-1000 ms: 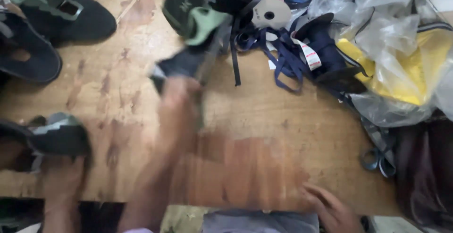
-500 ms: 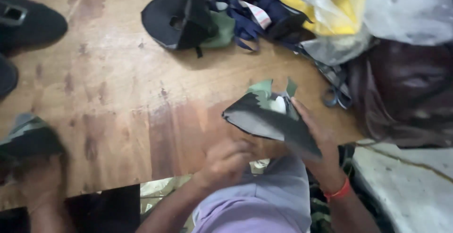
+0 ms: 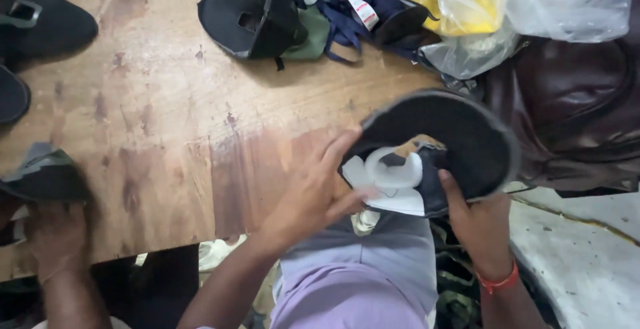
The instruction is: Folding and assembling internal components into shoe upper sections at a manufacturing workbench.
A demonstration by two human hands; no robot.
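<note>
I hold a dark shoe upper (image 3: 460,136) with a white inner lining piece over the near edge of the wooden table (image 3: 167,122). My left hand (image 3: 317,192) grips its left side, fingers on the rim and thumb on the white lining. My right hand (image 3: 477,219), with an orange band at the wrist, supports it from below at the right. The upper's opening faces me.
Another dark upper (image 3: 250,16) lies at the table's far side beside a navy one with straps (image 3: 373,9). Plastic bags (image 3: 507,9) pile at the top right. More dark shoe parts (image 3: 40,22) lie at the left. Another person's hand (image 3: 57,236) holds a dark piece at the lower left.
My left hand reached far across the table to a dark upper, then came back. Both hands now hold the upper close to me, turned so its white lining shows.
</note>
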